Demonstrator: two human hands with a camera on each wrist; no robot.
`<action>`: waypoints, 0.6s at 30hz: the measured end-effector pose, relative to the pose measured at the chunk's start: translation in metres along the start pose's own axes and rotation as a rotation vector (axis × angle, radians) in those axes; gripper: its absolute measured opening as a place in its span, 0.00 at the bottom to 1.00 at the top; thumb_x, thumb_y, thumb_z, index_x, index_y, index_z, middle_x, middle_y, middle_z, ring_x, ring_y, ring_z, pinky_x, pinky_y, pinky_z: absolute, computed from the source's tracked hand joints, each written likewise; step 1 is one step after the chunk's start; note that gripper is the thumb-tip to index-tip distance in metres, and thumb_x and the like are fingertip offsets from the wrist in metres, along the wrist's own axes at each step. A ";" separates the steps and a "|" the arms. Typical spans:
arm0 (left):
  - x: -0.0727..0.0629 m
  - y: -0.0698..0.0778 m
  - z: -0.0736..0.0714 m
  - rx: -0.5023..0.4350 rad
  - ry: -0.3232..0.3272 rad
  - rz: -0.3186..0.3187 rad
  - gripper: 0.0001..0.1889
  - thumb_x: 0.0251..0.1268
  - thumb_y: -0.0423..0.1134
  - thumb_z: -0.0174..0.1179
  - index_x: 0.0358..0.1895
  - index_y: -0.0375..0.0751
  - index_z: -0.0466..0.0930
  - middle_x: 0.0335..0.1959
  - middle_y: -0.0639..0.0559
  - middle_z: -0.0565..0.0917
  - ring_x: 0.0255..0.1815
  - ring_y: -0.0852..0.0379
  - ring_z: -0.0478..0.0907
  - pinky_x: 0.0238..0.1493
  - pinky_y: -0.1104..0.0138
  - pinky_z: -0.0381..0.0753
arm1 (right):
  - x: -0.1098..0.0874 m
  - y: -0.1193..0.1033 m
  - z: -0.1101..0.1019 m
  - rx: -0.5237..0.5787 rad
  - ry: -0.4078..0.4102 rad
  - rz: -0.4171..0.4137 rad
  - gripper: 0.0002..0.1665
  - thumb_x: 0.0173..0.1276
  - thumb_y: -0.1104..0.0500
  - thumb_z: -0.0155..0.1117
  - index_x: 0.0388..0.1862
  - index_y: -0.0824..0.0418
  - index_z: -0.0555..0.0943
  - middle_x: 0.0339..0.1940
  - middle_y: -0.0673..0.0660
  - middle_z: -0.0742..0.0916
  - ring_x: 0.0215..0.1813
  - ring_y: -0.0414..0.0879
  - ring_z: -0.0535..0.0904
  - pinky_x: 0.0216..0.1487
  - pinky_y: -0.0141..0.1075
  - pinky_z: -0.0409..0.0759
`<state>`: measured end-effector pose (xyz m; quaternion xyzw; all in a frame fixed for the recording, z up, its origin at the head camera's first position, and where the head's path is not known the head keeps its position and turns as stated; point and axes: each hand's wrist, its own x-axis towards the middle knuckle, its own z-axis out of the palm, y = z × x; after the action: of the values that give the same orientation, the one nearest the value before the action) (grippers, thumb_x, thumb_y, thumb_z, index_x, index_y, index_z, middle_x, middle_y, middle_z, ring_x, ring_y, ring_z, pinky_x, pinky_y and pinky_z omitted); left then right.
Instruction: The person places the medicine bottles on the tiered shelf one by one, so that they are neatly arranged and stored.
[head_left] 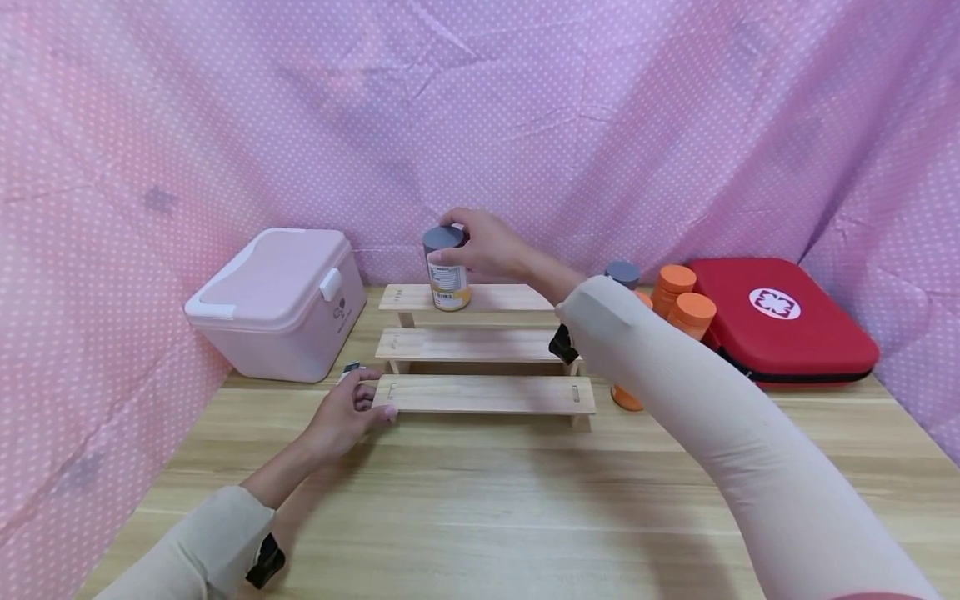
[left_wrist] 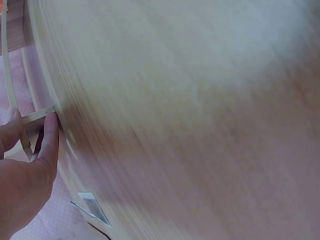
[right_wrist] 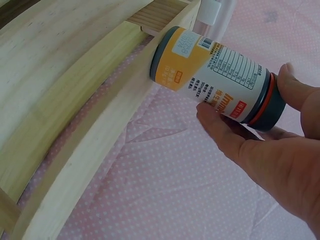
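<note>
While the left hand (head_left: 347, 417) pinches the near left end of the wooden rack (head_left: 487, 393), the right hand (head_left: 491, 244) has thumb and fingers curled round the grey-capped bottle (head_left: 450, 286), upright at the left part of the top tier (whether its weight rests there, I cannot tell). It looks light, stiff and smooth, perhaps slightly slippery; the cap and upper body seem the surest hold.

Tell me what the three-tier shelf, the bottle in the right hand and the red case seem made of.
Three-tier shelf: pale wood, apparently unpainted, with visible grain.
Held bottle: probably plastic, judging by the smooth dark cap; a printed label wraps its body.
Red case: matte, perhaps fabric-covered or molded foam, given its rounded edges.
</note>
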<state>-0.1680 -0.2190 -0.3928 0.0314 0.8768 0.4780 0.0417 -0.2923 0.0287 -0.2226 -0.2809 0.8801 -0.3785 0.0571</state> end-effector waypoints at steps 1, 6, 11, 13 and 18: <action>0.000 0.000 0.000 -0.001 0.000 -0.003 0.30 0.59 0.30 0.66 0.63 0.29 0.62 0.40 0.41 0.82 0.40 0.54 0.77 0.34 0.73 0.77 | -0.001 0.000 -0.001 -0.008 -0.003 0.010 0.33 0.66 0.49 0.67 0.65 0.60 0.68 0.55 0.59 0.80 0.54 0.49 0.76 0.56 0.41 0.75; 0.001 -0.001 0.000 0.005 -0.004 -0.006 0.30 0.60 0.29 0.65 0.63 0.29 0.61 0.41 0.41 0.82 0.40 0.55 0.77 0.34 0.73 0.78 | -0.016 0.002 -0.017 -0.057 -0.017 0.065 0.45 0.64 0.46 0.67 0.74 0.57 0.59 0.65 0.64 0.73 0.63 0.54 0.72 0.60 0.47 0.73; 0.001 -0.001 -0.001 0.006 -0.005 0.015 0.30 0.60 0.30 0.65 0.63 0.28 0.61 0.39 0.42 0.82 0.39 0.55 0.78 0.34 0.72 0.78 | -0.045 0.014 -0.047 -0.120 -0.013 0.051 0.46 0.65 0.46 0.66 0.75 0.59 0.57 0.69 0.64 0.69 0.68 0.57 0.67 0.65 0.50 0.69; 0.002 -0.001 -0.001 0.002 -0.004 0.012 0.30 0.60 0.30 0.65 0.62 0.29 0.62 0.39 0.42 0.83 0.39 0.54 0.78 0.35 0.73 0.78 | -0.060 0.021 -0.058 -0.134 0.001 0.037 0.45 0.65 0.49 0.66 0.74 0.61 0.57 0.69 0.65 0.69 0.68 0.58 0.66 0.66 0.51 0.66; 0.002 -0.002 -0.001 0.008 -0.014 0.014 0.30 0.61 0.31 0.65 0.63 0.29 0.61 0.40 0.42 0.83 0.42 0.53 0.79 0.36 0.72 0.78 | -0.104 0.043 -0.079 -0.138 0.040 0.033 0.41 0.67 0.54 0.66 0.72 0.65 0.59 0.69 0.67 0.69 0.69 0.60 0.64 0.68 0.53 0.63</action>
<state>-0.1699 -0.2212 -0.3940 0.0412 0.8781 0.4746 0.0442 -0.2492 0.1586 -0.2084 -0.2619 0.9097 -0.3213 0.0261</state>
